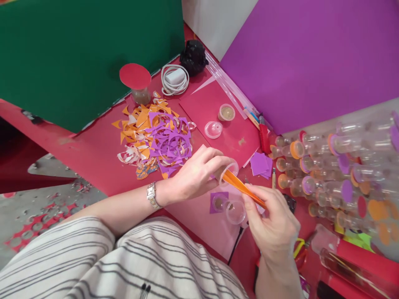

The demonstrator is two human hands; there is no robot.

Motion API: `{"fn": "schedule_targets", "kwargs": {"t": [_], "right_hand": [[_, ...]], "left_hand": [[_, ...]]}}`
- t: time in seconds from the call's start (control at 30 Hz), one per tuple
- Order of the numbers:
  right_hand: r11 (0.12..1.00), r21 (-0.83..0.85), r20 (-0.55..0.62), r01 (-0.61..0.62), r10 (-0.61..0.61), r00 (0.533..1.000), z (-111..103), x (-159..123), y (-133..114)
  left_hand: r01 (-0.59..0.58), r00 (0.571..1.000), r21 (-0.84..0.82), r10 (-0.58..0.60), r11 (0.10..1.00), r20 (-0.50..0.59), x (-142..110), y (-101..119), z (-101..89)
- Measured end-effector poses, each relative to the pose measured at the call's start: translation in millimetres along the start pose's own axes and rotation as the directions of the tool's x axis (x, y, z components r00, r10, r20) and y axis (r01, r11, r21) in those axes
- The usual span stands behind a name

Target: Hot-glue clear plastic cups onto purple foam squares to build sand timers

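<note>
My left hand (199, 176) closes around a small clear plastic cup (235, 167), its round mouth turned to the right. In my right hand (271, 216), thumb and fingers pinch a long, thin orange strip (245, 189) that looks like folded paper or card. The strip's far end reaches to the cup's mouth; how deep it goes inside is hard to see. Just below my hands, another clear cup (236, 212) lies beside a purple square (215, 203) with a small clear piece on it.
Orange and purple paper scraps (170, 139) heap at left. Beyond my hands are a tub of brownish material (226, 112) and a clear lid (213, 129). Purple squares (261, 164) and rows of clear plastic bottles (339, 174) stand right. A coiled white cable (175, 79) lies at the back.
</note>
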State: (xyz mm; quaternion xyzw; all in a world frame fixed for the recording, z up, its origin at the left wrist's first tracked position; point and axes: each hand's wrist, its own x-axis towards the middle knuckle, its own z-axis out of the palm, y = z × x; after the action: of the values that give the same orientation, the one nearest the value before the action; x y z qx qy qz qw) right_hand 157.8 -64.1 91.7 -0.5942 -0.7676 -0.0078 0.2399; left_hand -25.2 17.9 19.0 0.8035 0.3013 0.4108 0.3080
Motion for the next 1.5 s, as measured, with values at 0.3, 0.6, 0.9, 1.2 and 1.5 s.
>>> {"fn": "schedule_targets", "kwargs": {"t": [0.3, 0.6, 0.9, 1.2, 1.5], "right_hand": [[0.999, 0.032, 0.008, -0.011, 0.011, 1.000, 8.8, 0.5, -2.5], [0.980, 0.143, -0.030, -0.139, 0.144, 0.989, 11.5, -13.5, 4.5], [0.891, 0.310, -0.035, -0.332, 0.360, 0.932, 19.6, -21.8, 12.0], [0.780, 0.454, -0.089, -0.430, 0.520, 0.850, 23.4, -29.9, 20.5], [0.774, 0.316, -0.017, -0.548, 0.583, 0.812, 19.1, -34.3, 38.1]], "left_hand": [[0.000, 0.998, -0.057, 0.003, 0.998, 0.060, -4.5, 0.0, 3.8], [0.064, 0.997, -0.109, -0.058, 0.992, 0.058, -2.9, -1.4, 4.0], [0.009, 1.000, -0.151, -0.010, 0.989, -0.006, -0.9, -1.0, 5.9], [0.074, 0.995, -0.212, -0.086, 0.974, -0.048, -0.4, -4.0, 0.3], [0.083, 0.979, -0.189, -0.116, 0.978, -0.170, 3.7, -12.9, -5.4]]}}
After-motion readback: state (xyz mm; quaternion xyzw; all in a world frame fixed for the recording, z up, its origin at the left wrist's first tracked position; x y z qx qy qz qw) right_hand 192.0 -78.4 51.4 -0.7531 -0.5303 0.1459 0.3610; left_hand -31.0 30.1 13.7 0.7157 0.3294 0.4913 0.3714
